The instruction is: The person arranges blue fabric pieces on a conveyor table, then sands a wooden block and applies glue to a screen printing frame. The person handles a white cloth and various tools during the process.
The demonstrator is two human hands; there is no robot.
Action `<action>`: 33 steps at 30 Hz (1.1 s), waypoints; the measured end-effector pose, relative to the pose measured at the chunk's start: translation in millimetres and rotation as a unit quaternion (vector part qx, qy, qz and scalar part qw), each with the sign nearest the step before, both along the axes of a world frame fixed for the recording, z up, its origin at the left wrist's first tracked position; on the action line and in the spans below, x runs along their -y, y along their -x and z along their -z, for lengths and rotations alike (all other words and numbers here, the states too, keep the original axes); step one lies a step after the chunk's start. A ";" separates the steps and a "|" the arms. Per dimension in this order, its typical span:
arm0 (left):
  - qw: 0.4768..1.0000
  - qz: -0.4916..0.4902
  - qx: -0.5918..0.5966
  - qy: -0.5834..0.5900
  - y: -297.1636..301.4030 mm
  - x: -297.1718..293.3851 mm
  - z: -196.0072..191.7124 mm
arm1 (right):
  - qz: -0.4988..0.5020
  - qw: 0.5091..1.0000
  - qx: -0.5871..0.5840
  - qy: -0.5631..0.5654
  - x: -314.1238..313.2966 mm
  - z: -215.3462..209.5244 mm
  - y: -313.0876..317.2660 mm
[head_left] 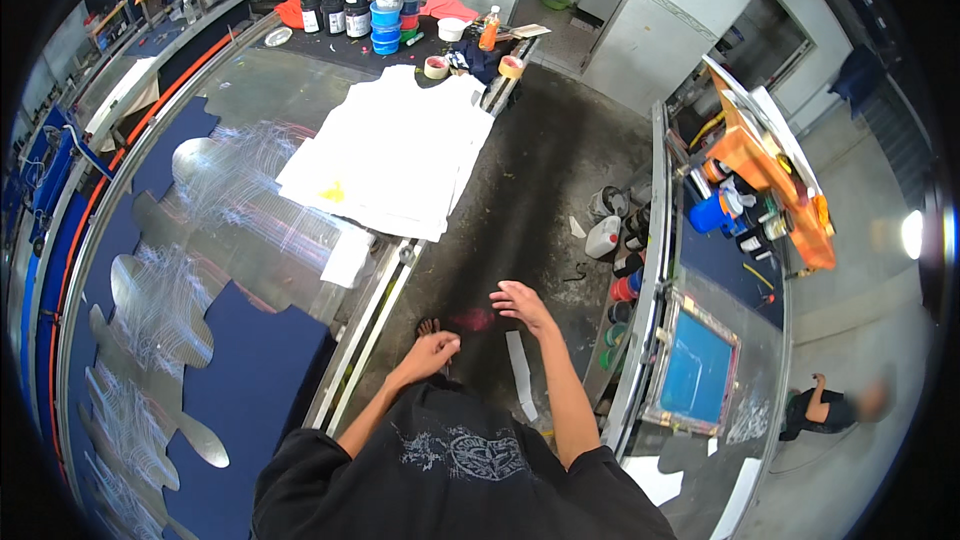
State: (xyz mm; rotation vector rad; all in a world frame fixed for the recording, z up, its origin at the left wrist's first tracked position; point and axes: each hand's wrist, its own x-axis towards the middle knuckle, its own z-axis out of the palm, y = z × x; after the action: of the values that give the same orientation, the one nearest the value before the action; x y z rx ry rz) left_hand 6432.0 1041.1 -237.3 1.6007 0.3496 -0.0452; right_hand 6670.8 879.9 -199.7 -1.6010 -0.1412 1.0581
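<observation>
Head view shows both hands empty over the aisle floor, left hand [432, 352] loosely curled, right hand [522, 304] spread open, well apart from the white cloth stack [390, 155] lying untouched on the long desk [250, 90].

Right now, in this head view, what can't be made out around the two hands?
- Left hand: fingers curled, so any contents are hidden.
- Right hand: palm faces down, underside hidden.
- Feet: hidden by the black shirt.
- Ink tubs: too small to read contents.
- Crouching person: blurred, near the rim.
</observation>
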 end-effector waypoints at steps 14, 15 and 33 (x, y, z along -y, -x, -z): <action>0.980 -0.142 0.040 -0.131 -164.8 -160.9 -102.9 | 0.136 0.986 -0.093 -0.033 -248.5 32.0 -248.8; 0.980 -0.162 0.016 -0.110 -157.9 -161.4 -99.8 | 0.164 0.982 -0.091 -0.007 -266.7 39.3 -253.0; 0.758 -0.168 0.100 -0.623 -220.1 -269.4 -239.2 | -0.115 0.930 0.218 -0.272 -216.7 -204.7 -231.1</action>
State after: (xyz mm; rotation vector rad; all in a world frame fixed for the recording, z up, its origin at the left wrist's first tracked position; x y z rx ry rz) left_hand 6652.0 1310.4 2.0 2.7971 0.5418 0.7938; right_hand 6902.0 1096.6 5.0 -1.2957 -0.8661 0.7268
